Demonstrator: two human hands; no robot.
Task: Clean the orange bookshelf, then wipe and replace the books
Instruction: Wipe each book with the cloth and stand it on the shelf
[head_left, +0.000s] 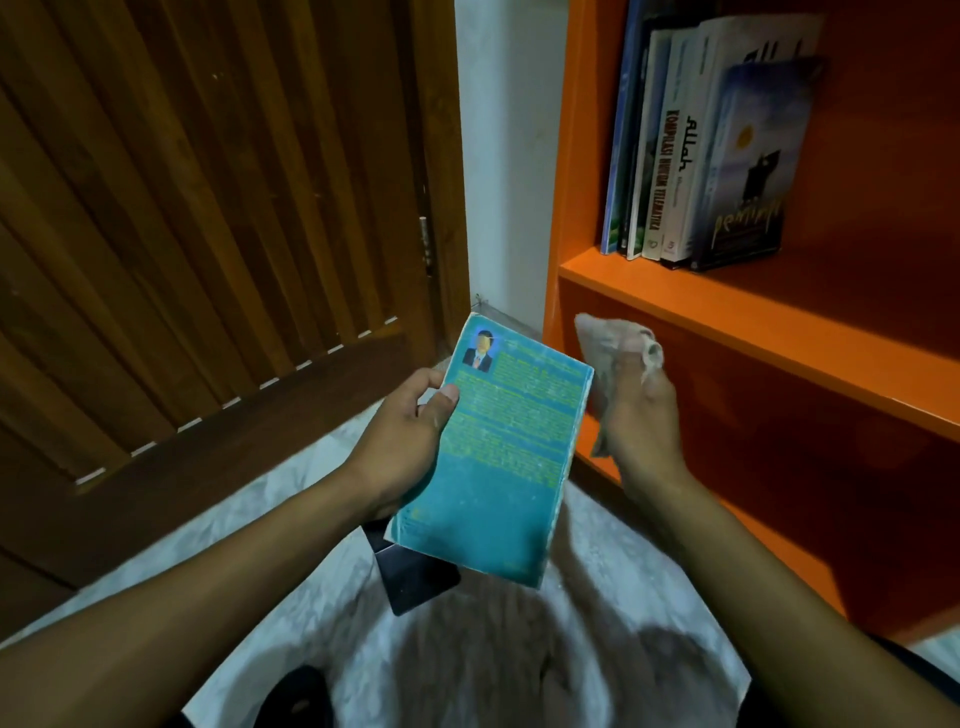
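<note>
**Book-wiping step in hand; teal paperback awaiting cloth and shelving**

The teal paperback (498, 452) is held back cover up, in front of me and above the floor, just left of the orange bookshelf (737, 322). My left hand (405, 441) grips its left edge, thumb on the cover, fingers underneath. My right hand (644, 415) is closed round a bunched grey cloth (618, 343) just beside the book's right edge; contact cannot be confirmed.

Assessment: shelf cleaning looks done; wiping of books is under way. Next, the cloth needs drawing across the cover, then the book set upright beside the shelved books (701, 150). A dark flat object (415, 577) lies on the floor beneath.
</note>
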